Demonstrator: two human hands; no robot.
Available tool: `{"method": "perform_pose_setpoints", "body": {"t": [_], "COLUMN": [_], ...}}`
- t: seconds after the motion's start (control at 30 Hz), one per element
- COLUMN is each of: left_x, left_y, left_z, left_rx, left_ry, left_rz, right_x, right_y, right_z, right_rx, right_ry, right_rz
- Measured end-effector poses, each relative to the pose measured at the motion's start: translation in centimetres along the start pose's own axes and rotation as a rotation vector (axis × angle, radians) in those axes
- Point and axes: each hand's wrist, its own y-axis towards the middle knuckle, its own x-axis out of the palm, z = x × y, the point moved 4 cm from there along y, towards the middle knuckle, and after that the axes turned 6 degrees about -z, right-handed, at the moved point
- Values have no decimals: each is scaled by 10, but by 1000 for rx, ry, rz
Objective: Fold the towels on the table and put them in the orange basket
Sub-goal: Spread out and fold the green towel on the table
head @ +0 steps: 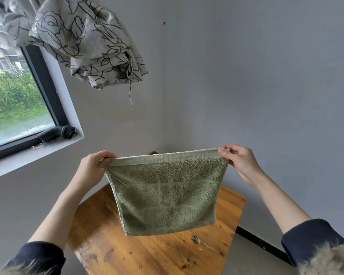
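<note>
I hold the green towel (167, 193) up in the air, above the wooden surface (153, 253). My left hand (93, 165) pinches its top left corner and my right hand (238, 159) pinches its top right corner. The top edge runs straight across from hand to hand, and the rest hangs down flat. Both hands are just as near (one corner each). I think the next fold brings the two corners together. I see no orange basket here.

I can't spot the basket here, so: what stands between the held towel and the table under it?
Nothing visible. The green towel hangs from the left hand and right hand above the bare wooden table. No orange basket is in view.
</note>
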Motion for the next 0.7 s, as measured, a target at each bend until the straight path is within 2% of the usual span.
{"method": "perform_pose_setpoints", "body": {"t": [0.17, 0.3, 0.4, 0.53, 0.7], "left_x": [22, 42, 40, 31, 37], "left_y": [15, 35, 54, 66, 36], "left_z": [-16, -23, -21, -15, -26], "left_rx": [-61, -94, -68, -60, 27], "left_ry": [-14, 75, 93, 18, -52], "left_rz": [-82, -141, -38, 152, 186], "right_x": [10, 20, 24, 27, 25], "right_y": [22, 49, 71, 84, 62], "right_z": [13, 20, 12, -7, 9], "right_rx": [57, 92, 53, -119, -150], "right_ry": [-223, -399, -435, -402, -339], "right_rz": [-30, -29, -2, 89, 59]}}
